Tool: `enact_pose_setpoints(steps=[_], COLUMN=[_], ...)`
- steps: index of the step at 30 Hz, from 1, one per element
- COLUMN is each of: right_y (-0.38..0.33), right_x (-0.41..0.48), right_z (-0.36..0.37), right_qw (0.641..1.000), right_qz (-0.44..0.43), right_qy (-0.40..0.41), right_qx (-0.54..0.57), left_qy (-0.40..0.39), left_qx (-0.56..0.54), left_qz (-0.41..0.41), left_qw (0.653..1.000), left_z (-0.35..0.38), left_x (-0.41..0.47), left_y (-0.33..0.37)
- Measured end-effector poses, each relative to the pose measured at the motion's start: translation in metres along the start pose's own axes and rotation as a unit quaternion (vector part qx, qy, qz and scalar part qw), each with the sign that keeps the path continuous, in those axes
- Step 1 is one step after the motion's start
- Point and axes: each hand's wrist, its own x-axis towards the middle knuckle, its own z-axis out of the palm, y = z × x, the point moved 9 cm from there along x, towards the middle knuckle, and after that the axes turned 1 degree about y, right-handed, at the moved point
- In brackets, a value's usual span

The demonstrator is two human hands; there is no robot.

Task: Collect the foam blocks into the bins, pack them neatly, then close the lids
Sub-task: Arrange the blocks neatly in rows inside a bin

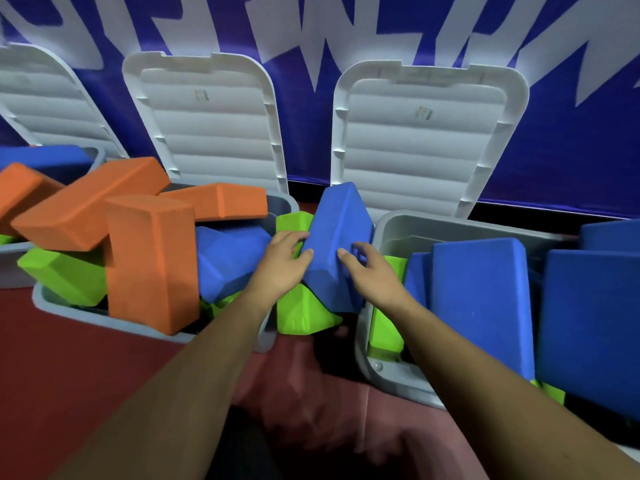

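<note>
Mid-frame, between two bins: a blue block (337, 244), tilted, long axis running from lower centre up toward the right lid (426, 133), resting on a green block (301, 315) in the gap above the red floor (86, 358). Left hand (282, 263) at the block's left edge, fingers (304, 253) curled onto it; right hand (372, 271) on its face, fingers (346, 254) spread and pressing flat. Both equally near, one per side. Probably about to lift and swing it into the right bin (391, 223), just beside the right hand. Counts: three bins in view, the left bin (52, 301) heaped, a third at upper left; three lids propped open; about four orange blocks (152, 258); blue and green too overlapped for a sure count. Packing far from neat, judging by the heap.
</note>
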Motion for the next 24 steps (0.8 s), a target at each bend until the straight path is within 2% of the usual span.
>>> enact_pose_setpoints(steps=[3,5,7,9,12,14,16,20,24], right_y=[0.005,0.003,0.002,0.012,0.055,0.095,0.128,0.146,0.134], right_x=[-0.009,-0.017,-0.029,-0.044,-0.061,-0.068,-0.073,-0.079,-0.081], right_z=[-0.032,-0.07,-0.115,-0.156,-0.195,-0.201,-0.195,-0.205,-0.223], right_qw=[1.0,0.996,0.983,0.965,0.943,0.942,0.952,0.957,0.96], right_qz=[-0.005,-0.05,-0.094,-0.097,0.001,0.098,0.153,0.142,0.099], right_qy=[0.014,0.054,0.122,0.189,0.247,0.23,0.187,0.212,0.261], right_qx=[-0.015,-0.048,-0.105,-0.155,-0.223,-0.222,-0.188,-0.14,0.006], left_qy=[0.082,0.113,0.087,0.019,-0.101,-0.157,-0.213,-0.324,-0.28], left_qx=[0.005,-0.001,-0.022,-0.046,-0.049,-0.052,-0.073,-0.103,-0.139], left_qz=[0.054,0.117,0.165,0.171,0.077,0.001,-0.055,-0.104,-0.135], left_qw=[0.995,0.987,0.982,0.984,0.991,0.986,0.973,0.935,0.94], left_z=[-0.017,-0.019,0.0,0.038,0.116,0.16,0.197,0.245,0.243], left_x=[-0.004,-0.008,-0.016,-0.025,-0.029,-0.031,-0.037,-0.058,-0.05], left_y=[0.028,0.067,0.103,0.126,0.115,0.098,0.085,0.071,0.063])
